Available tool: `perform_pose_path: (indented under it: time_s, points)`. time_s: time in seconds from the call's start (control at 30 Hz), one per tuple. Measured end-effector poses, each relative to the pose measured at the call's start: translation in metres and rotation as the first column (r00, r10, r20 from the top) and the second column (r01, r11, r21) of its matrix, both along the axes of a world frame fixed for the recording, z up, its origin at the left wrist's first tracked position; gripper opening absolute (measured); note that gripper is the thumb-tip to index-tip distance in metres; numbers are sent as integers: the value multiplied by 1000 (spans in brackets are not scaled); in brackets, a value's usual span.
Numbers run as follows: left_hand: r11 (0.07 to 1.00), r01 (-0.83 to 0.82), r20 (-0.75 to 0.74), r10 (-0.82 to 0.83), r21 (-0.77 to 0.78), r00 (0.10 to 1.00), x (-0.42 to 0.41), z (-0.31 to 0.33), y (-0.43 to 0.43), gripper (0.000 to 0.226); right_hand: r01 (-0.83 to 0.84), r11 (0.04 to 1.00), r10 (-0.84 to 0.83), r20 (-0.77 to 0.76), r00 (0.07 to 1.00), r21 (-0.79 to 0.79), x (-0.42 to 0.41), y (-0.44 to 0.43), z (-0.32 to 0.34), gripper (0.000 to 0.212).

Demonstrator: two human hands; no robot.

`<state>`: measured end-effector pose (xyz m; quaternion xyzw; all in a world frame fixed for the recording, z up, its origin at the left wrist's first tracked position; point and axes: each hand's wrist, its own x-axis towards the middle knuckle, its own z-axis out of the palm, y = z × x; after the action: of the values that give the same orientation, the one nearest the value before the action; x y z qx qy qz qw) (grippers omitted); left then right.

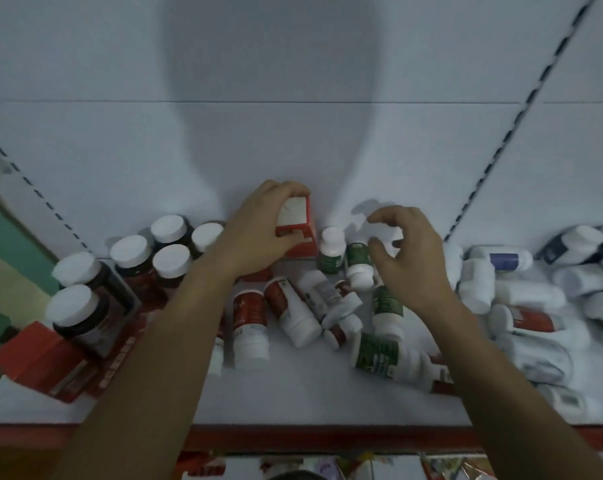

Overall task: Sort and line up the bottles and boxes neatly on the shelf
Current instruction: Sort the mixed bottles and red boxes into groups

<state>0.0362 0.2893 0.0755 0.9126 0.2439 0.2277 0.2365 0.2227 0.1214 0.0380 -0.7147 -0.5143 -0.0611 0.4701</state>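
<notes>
My left hand [263, 226] grips a red and white box [298, 223] that stands against the shelf's back wall. My right hand [409, 258] hovers above the jumble of bottles with fingers loosely curled and holds nothing. Just below its fingers a green-labelled white bottle [331, 251] stands upright, and another green-labelled bottle [359, 263] lies cap toward me. Several white bottles with red labels [250, 323] and green labels [379, 351] lie on their sides on the white shelf [293, 403]. Several dark jars with white lids [170, 261] stand grouped at the left.
A heap of white bottles [522, 306] lies tumbled at the right. Red boxes [33, 362] lie flat at the left front under the dark jars. The shelf has a red front edge [328, 436], with a lower shelf of goods beneath. Slotted uprights [494, 157] run up the back wall.
</notes>
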Motion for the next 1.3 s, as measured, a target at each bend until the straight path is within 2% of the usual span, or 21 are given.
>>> perform_pose_path:
  time_s: [0.2, 0.3, 0.37, 0.47, 0.63, 0.7, 0.73, 0.83, 0.9, 1.0, 1.07, 1.1, 1.17, 1.2, 1.23, 1.3]
  points:
    - [974, -164, -206, 195, 158, 959, 12, -39, 2, 61, 59, 971, -55, 22, 998, -231, 22, -32, -24, 29]
    - [963, -244, -177, 261, 111, 949, 15, -41, -10, 56, 78, 937, -65, 49, 997, -341, 25, -44, -34, 31]
    - [961, -267, -102, 273, 76, 957, 18, -36, -19, 46, 100, 924, -78, 73, 994, -370, 24, -53, -36, 30]
    - [975, -206, 4, 206, 86, 978, 34, -24, -41, 37, 112, 917, -82, 94, 992, -382, 25, -69, -33, 28]
    - [995, -20, -34, 24, 102, 999, 82, -20, -89, 31, 193, 897, -150, 136, 979, -398, 56, -116, -25, 28]
    - [999, 3, -135, 5, 53, 991, 94, -24, -98, 24, 215, 895, -174, 138, 975, -391, 74, -142, -25, 27]
    - [999, -31, -232, 33, 13, 972, 96, -28, -98, 24, 215, 897, -177, 131, 975, -387, 83, -154, -25, 27]
    - [982, -166, -536, 95, -85, 839, 91, -39, -95, 48, 172, 908, -148, 92, 985, -382, 103, -180, -28, 24]
    - [970, -232, -600, 141, -76, 788, 91, -44, -101, 56, 124, 918, -108, 63, 992, -376, 112, -190, -30, 22]
    - [948, -317, -632, 242, -6, 736, 103, -51, -114, 56, 59, 924, -47, 42, 998, -378, 123, -196, -32, 22]
    - [929, -371, -593, 305, 11, 745, 104, -53, -120, 51, 3, 925, 10, 32, 999, -380, 129, -193, -30, 24]
    - [917, -398, -523, 333, -13, 785, 101, -51, -122, 48, -40, 924, 53, 23, 998, -380, 128, -190, -28, 24]
    - [883, -449, -288, 398, -138, 871, 88, -41, -132, 44, -137, 917, 150, 7, 989, -374, 122, -179, -23, 25]
    - [862, -462, -165, 434, -209, 885, 80, -33, -141, 40, -178, 911, 195, 8, 981, -372, 116, -170, -21, 26]
    - [851, -465, -67, 463, -246, 884, 73, -27, -148, 32, -220, 900, 243, 14, 970, -377, 109, -160, -20, 25]
    - [830, -489, 16, 512, -270, 859, 50, -17, -165, 13, -334, 848, 375, 21, 927, -411, 87, -132, -20, 26]
